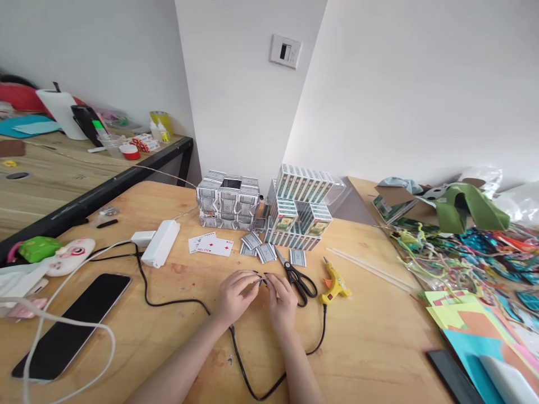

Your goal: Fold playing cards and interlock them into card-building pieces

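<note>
My left hand (238,294) and my right hand (281,296) meet over the middle of the table. Between their fingertips they pinch a small, thin grey piece that looks like a folded playing card (262,281), mostly hidden by the fingers. Just beyond lie several face-down playing cards (266,252) with patterned backs. To the left of these, face-up cards (219,247) overlap. Black-handled scissors (301,281) rest right beside my right hand. Further right is a yellow glue gun (334,283), its black cord running under my forearms.
Behind stand a structure of folded cards (229,203) and stacked card boxes (297,210). A white power adapter (161,244) and a black phone (73,328) lie left. Clear glue sticks (370,269), colored paper (475,336) and craft scraps (471,252) are on the right.
</note>
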A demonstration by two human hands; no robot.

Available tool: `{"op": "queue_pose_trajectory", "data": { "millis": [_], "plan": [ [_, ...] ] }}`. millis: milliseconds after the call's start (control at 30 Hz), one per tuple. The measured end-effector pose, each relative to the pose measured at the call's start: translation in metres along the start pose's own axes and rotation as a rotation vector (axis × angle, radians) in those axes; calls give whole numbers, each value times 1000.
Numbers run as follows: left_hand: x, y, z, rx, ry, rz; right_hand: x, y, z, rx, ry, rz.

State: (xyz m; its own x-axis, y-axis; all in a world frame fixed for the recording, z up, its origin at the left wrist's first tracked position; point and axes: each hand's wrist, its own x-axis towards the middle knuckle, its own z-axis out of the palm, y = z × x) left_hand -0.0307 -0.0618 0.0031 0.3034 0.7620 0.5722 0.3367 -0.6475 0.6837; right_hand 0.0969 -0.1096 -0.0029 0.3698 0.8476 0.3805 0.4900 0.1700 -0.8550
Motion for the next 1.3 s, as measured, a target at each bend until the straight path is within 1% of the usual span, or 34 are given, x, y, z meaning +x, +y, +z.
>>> {"op": "queue_pose_trajectory", "data": {
  "millis": [67, 167, 300, 500, 633, 800, 933, 1133, 1300],
  "plan": [
    [-1, 0, 1, 20, 12, 3, -2, 1, 2, -36, 31, 4],
    [-2, -2, 2, 42, 6, -15, -4, 4, 3, -80, 64, 47],
    [-4, -4, 3, 78, -15, -45, -5, 7, 3, -85, 57, 89],
    [-4, -3, 2, 85, -120, -46, -3, 8, 1, -108, 25, 68],
    [-5, -4, 1, 94, -165, -27, -3, 10, 0, -55, -1, 108],
    [-5, -8, 2, 45, -100, 3, -2, 16, -1, 6, -5, 97],
    [-5, -7, 3, 23, -83, 12, -1, 17, -1, 41, -19, 71],
    [-4, -6, 1, 32, -145, -4, 0, 11, -2, 97, -34, 102],
    [-5, -9, -1, 9, -203, -36, 3, 9, -3, 160, -6, 169]
  ]
}}
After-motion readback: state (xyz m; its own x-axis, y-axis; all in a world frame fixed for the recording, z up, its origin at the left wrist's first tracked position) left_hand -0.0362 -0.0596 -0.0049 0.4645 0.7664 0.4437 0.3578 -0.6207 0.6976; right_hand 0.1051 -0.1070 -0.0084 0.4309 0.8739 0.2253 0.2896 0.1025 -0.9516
